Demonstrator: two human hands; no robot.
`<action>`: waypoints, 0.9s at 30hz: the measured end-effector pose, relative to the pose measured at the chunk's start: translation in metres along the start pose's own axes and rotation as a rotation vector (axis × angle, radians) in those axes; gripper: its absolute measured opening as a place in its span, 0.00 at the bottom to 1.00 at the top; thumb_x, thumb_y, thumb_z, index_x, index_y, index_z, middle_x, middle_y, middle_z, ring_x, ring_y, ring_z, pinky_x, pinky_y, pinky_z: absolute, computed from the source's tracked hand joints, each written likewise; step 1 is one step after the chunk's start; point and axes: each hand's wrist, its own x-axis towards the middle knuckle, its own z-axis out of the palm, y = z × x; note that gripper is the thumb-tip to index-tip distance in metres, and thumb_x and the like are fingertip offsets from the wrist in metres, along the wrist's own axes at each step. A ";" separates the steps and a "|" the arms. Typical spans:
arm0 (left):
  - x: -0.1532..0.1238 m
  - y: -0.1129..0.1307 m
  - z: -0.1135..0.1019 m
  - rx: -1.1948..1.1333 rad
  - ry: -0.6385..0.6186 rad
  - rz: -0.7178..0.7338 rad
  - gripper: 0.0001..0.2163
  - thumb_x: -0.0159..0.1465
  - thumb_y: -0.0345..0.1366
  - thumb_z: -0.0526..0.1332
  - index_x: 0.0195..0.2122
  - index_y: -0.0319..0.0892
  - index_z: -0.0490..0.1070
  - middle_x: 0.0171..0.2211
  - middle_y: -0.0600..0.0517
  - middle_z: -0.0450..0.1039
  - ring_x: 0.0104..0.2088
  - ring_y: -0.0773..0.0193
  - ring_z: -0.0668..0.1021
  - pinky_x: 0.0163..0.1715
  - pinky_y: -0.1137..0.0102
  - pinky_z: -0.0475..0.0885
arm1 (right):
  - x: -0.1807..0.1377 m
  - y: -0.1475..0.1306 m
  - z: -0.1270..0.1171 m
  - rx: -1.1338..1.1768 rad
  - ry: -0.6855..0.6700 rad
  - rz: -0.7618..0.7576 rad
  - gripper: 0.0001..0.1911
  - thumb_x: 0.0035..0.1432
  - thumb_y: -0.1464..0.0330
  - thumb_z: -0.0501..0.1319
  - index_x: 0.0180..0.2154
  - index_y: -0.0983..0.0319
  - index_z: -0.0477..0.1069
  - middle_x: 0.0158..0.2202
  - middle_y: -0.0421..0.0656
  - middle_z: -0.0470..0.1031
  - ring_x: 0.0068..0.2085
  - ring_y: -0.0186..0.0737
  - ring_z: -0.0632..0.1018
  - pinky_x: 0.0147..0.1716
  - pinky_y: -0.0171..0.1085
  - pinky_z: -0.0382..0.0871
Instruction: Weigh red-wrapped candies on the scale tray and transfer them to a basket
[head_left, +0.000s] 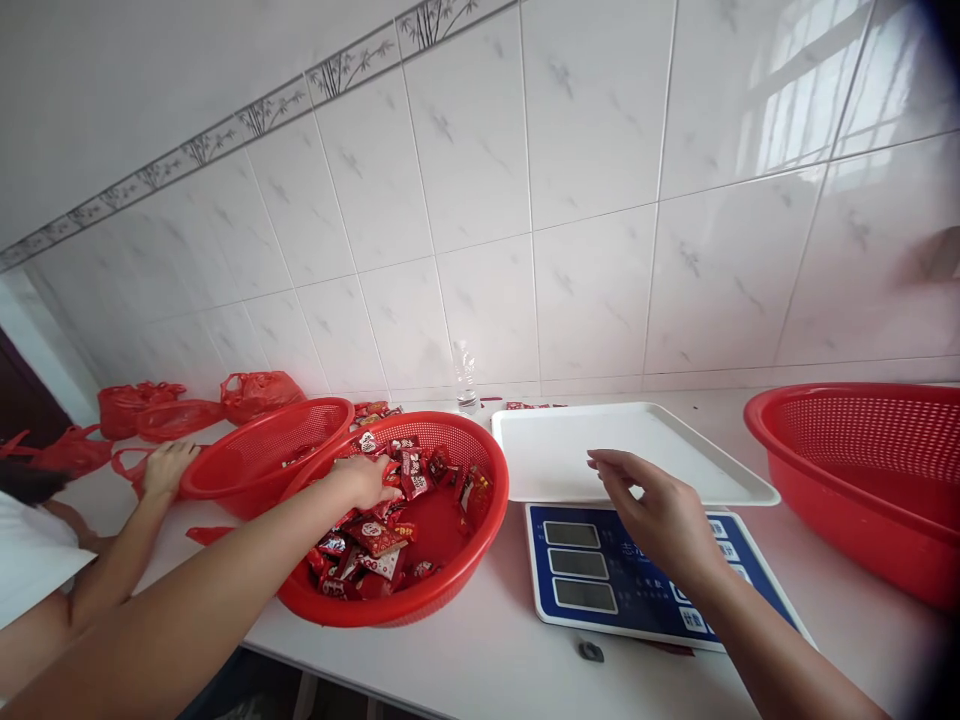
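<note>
My left hand [366,481] reaches into a red plastic basket [491,470] of small wrapped candies [375,537]. Its fingers and thumb close around a red-wrapped candy [391,473]; part of the grip is hidden. Most candies lie on the basket's left side and along the back, with bare red bottom showing at the right. Over the blue keypad panel of a digital scale [637,620] hovers my right hand [651,505], its fingers curled together with nothing visible in them. A white tray [555,450] tops the scale, and its surface holds nothing.
A second red basket [266,440] stands at the left, with another person's hand [171,465] at its rim. Red plastic bags [259,395] sit by the wall near a clear bottle [466,385]. A large red basket [862,500] is at right. A small dark object [591,651] lies before the scale.
</note>
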 end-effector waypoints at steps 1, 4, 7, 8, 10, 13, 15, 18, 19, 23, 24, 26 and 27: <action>0.003 0.000 0.006 -0.019 -0.019 -0.030 0.39 0.51 0.58 0.55 0.60 0.41 0.53 0.55 0.32 0.60 0.53 0.37 0.64 0.47 0.52 0.61 | 0.000 0.000 0.000 -0.004 0.000 -0.001 0.13 0.55 0.63 0.51 0.37 0.58 0.71 0.35 0.42 0.78 0.30 0.36 0.77 0.26 0.32 0.69; 0.010 -0.004 0.015 -0.161 -0.033 -0.023 0.41 0.53 0.62 0.50 0.62 0.41 0.47 0.58 0.33 0.55 0.56 0.38 0.61 0.49 0.54 0.59 | 0.000 -0.001 -0.001 -0.011 -0.010 -0.008 0.12 0.55 0.63 0.51 0.36 0.58 0.71 0.35 0.41 0.78 0.30 0.36 0.77 0.26 0.32 0.69; 0.004 -0.004 0.006 -0.383 -0.084 0.063 0.41 0.54 0.63 0.44 0.63 0.42 0.42 0.59 0.36 0.54 0.55 0.43 0.64 0.48 0.58 0.61 | 0.000 -0.002 -0.001 -0.006 -0.026 -0.021 0.12 0.56 0.64 0.51 0.37 0.58 0.70 0.35 0.41 0.78 0.31 0.36 0.77 0.27 0.32 0.69; -0.002 -0.002 -0.001 -0.495 -0.129 0.104 0.41 0.55 0.64 0.43 0.63 0.43 0.41 0.60 0.38 0.53 0.53 0.46 0.67 0.46 0.59 0.63 | 0.000 -0.003 -0.001 -0.004 -0.029 -0.024 0.12 0.56 0.64 0.51 0.37 0.58 0.70 0.35 0.41 0.78 0.31 0.36 0.77 0.27 0.32 0.69; -0.014 -0.001 -0.015 -0.744 -0.215 0.198 0.38 0.56 0.63 0.39 0.63 0.47 0.40 0.60 0.40 0.54 0.49 0.51 0.71 0.41 0.63 0.68 | 0.000 -0.004 -0.002 -0.002 -0.028 -0.021 0.12 0.56 0.64 0.51 0.37 0.58 0.70 0.35 0.41 0.78 0.31 0.36 0.77 0.27 0.32 0.69; -0.026 -0.005 -0.031 -0.798 -0.151 0.286 0.35 0.58 0.61 0.41 0.61 0.47 0.47 0.56 0.42 0.61 0.46 0.56 0.74 0.38 0.67 0.69 | 0.000 -0.005 -0.003 0.000 -0.027 -0.010 0.12 0.56 0.64 0.51 0.36 0.57 0.70 0.36 0.41 0.78 0.32 0.36 0.77 0.28 0.33 0.69; -0.029 -0.012 -0.030 -0.492 -0.015 0.236 0.33 0.56 0.60 0.47 0.56 0.44 0.58 0.52 0.42 0.66 0.46 0.52 0.73 0.41 0.64 0.68 | 0.001 -0.005 -0.003 0.000 -0.029 -0.007 0.12 0.55 0.64 0.51 0.36 0.57 0.70 0.35 0.41 0.78 0.31 0.37 0.77 0.28 0.33 0.69; -0.028 -0.022 -0.013 -0.049 -0.009 0.059 0.32 0.52 0.59 0.53 0.48 0.40 0.68 0.46 0.38 0.71 0.46 0.43 0.72 0.44 0.57 0.65 | 0.001 -0.005 -0.002 0.004 -0.031 -0.008 0.12 0.55 0.64 0.50 0.36 0.58 0.70 0.35 0.41 0.78 0.32 0.37 0.77 0.28 0.33 0.69; -0.027 -0.023 -0.006 0.001 -0.055 0.025 0.32 0.52 0.59 0.52 0.49 0.39 0.68 0.46 0.37 0.70 0.47 0.41 0.71 0.44 0.55 0.64 | 0.000 -0.006 -0.002 0.006 -0.032 -0.006 0.12 0.55 0.64 0.50 0.36 0.58 0.70 0.35 0.41 0.78 0.32 0.37 0.77 0.28 0.33 0.69; -0.025 -0.021 0.018 -0.151 -0.174 0.037 0.36 0.56 0.60 0.46 0.57 0.36 0.58 0.50 0.34 0.67 0.49 0.42 0.70 0.46 0.56 0.63 | 0.000 -0.007 -0.003 0.010 -0.044 0.007 0.12 0.55 0.63 0.50 0.36 0.57 0.70 0.35 0.41 0.78 0.32 0.37 0.77 0.28 0.34 0.69; -0.025 -0.020 0.020 -0.238 -0.191 0.020 0.37 0.56 0.61 0.46 0.58 0.36 0.56 0.52 0.33 0.65 0.48 0.42 0.71 0.45 0.56 0.65 | 0.000 -0.007 -0.003 0.012 -0.049 0.010 0.12 0.55 0.63 0.50 0.36 0.57 0.70 0.35 0.41 0.78 0.32 0.37 0.77 0.28 0.34 0.69; -0.026 -0.016 0.020 -0.429 -0.229 -0.032 0.39 0.54 0.62 0.47 0.60 0.39 0.52 0.56 0.32 0.59 0.46 0.41 0.72 0.38 0.57 0.69 | -0.001 -0.008 -0.003 0.016 -0.057 0.014 0.12 0.55 0.63 0.50 0.36 0.57 0.70 0.35 0.41 0.78 0.32 0.38 0.77 0.29 0.34 0.69; -0.027 -0.013 0.017 -0.517 -0.247 -0.039 0.39 0.53 0.62 0.48 0.60 0.41 0.50 0.58 0.33 0.55 0.47 0.42 0.72 0.35 0.59 0.71 | -0.001 -0.008 -0.003 0.018 -0.060 0.015 0.12 0.55 0.63 0.50 0.36 0.57 0.70 0.35 0.41 0.78 0.32 0.38 0.77 0.28 0.34 0.69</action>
